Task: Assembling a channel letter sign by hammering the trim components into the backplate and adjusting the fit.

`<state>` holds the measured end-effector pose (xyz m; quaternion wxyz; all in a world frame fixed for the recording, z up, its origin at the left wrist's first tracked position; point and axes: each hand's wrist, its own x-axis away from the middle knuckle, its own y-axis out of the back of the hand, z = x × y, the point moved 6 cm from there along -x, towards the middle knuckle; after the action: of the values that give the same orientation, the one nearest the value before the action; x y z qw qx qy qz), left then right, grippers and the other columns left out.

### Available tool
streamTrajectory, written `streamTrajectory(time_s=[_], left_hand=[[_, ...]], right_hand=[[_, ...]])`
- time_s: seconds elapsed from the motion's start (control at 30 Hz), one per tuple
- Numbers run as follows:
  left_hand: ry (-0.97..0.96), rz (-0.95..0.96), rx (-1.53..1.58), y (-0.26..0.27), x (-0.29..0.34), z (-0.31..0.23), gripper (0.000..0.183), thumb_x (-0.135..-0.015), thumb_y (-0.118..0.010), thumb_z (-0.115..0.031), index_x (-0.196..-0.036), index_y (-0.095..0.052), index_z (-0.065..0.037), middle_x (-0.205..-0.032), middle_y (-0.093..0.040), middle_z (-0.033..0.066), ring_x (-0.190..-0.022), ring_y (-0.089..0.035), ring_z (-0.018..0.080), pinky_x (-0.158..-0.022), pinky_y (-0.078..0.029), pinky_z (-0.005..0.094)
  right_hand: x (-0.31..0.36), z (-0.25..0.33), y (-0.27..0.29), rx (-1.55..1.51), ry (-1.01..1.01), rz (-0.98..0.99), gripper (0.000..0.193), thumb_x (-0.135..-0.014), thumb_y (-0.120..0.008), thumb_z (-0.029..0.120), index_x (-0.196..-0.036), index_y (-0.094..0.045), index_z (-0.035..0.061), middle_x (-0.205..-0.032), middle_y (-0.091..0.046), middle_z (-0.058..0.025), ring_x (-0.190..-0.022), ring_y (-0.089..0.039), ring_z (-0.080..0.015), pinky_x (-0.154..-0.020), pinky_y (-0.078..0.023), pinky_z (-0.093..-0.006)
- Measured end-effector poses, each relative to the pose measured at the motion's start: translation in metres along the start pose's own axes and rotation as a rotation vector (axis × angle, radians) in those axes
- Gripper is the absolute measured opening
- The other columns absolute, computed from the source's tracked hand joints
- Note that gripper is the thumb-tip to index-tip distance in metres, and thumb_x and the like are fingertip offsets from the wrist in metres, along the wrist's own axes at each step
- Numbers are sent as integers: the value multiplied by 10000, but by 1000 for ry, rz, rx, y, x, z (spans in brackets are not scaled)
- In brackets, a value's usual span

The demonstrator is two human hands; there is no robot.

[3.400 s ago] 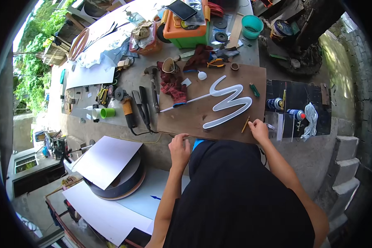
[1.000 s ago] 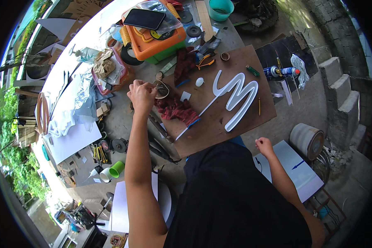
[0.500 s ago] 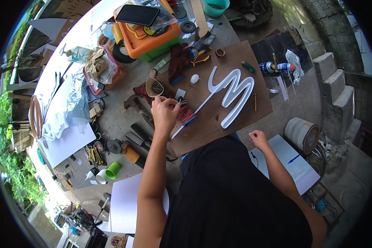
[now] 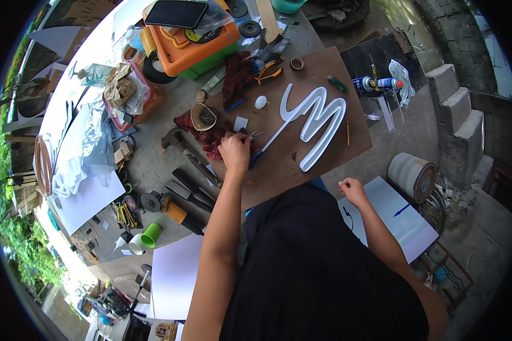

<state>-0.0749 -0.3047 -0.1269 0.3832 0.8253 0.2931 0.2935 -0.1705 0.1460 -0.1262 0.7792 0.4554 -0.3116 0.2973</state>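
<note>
We see one white zigzag channel form [image 4: 308,134] lying on one brown board [image 4: 279,177], with one pencil [image 4: 348,134] and one green-handled tool [image 4: 337,83] to its right. One cup [image 4: 203,117] of thin metal pieces stands left. Bare board lies between the form and the near edge. Our left hand [image 4: 235,150], above the board, has its grip pinched on a few slender metal pieces [image 4: 256,135]. Our right hand [image 4: 353,191], beyond the edge, curls loosely; we cannot tell whether it holds anything.

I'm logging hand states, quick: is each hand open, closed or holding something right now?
Left hand: closed, pinching several thin metal nails.
Right hand: loosely closed, nothing visible in it.
</note>
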Motion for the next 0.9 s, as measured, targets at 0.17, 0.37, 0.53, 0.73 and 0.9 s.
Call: streamTrajectory(time_s=[0.17,0.37,0.53,0.73,0.9], left_hand=[[-26,-37,87,13,2,4,150,-792,-821,-191,-877,-790,-71,-926,-703,150,-830,-676,358,-764,-524,472],[-12,35,118,30,0,-12,170,-828,-789,-161,-907,-777,-11,-954,-716,175,-864,-690,323,-806,-532,413],[-50,-31,313,41,10,-8,93,-826,-754,-88,-863,-730,-5,-941,-737,149,-825,-678,294,-758,-538,398],[-118,75,543,72,50,-49,86,-833,-699,-5,-805,-618,5,-1010,-765,113,-860,-653,243,-770,-524,357],[-158,162,657,69,79,-75,142,-821,-689,-5,-773,-556,-6,-1021,-778,114,-926,-676,252,-853,-529,346]], right_hand=[[-4,17,-10,-13,70,9,283,-966,-676,260,-865,-702,-3,-718,-701,-96,-649,-668,-202,-647,-523,-355],[-7,36,-6,-35,114,-14,283,-960,-683,267,-875,-700,-2,-736,-702,-105,-682,-672,-228,-673,-525,-371],[4,77,7,13,196,-43,259,-955,-692,255,-889,-690,4,-734,-684,-115,-696,-672,-236,-672,-522,-375],[29,182,19,-17,449,-78,163,-955,-683,164,-965,-666,3,-847,-689,-121,-732,-678,-251,-684,-533,-360],[56,263,0,-120,750,-27,144,-928,-696,64,-1055,-652,13,-937,-687,-107,-768,-693,-255,-705,-554,-357]])
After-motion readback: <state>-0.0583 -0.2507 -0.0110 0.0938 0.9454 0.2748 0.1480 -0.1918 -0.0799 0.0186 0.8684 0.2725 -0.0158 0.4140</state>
